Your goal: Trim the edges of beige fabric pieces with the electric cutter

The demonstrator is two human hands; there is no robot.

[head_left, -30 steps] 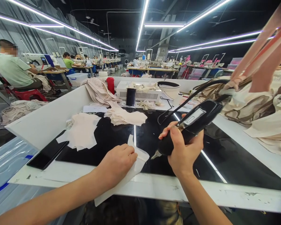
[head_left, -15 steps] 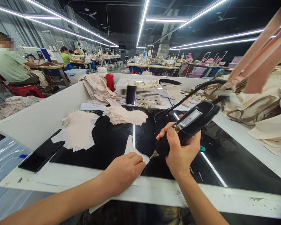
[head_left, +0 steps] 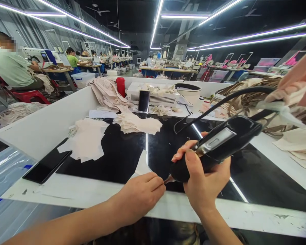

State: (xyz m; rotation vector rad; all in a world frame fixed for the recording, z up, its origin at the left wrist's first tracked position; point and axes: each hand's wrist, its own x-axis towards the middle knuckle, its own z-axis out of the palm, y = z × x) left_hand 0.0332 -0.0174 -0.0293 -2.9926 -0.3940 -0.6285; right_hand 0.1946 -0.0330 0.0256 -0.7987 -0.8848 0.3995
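Gripped in the right hand (head_left: 206, 173), a black handheld power tool (head_left: 216, 146) with a corded end points its metal tip (head_left: 169, 179) down at the fingertips of the left hand (head_left: 142, 194), which pinch a pale fabric piece (head_left: 142, 165) near the front edge of a glossy black work surface (head_left: 191, 163). Beyond the left hand lie two stacks of cut cream fabric (head_left: 88, 139), with a dark smartphone (head_left: 144, 101) upright behind them, leaning against a white vented box (head_left: 158, 95).

Glossy black plastic-looking tool (head_left: 219, 143); matt, slightly creased cream cloth pieces (head_left: 88, 139); shiny black panel (head_left: 117, 160).
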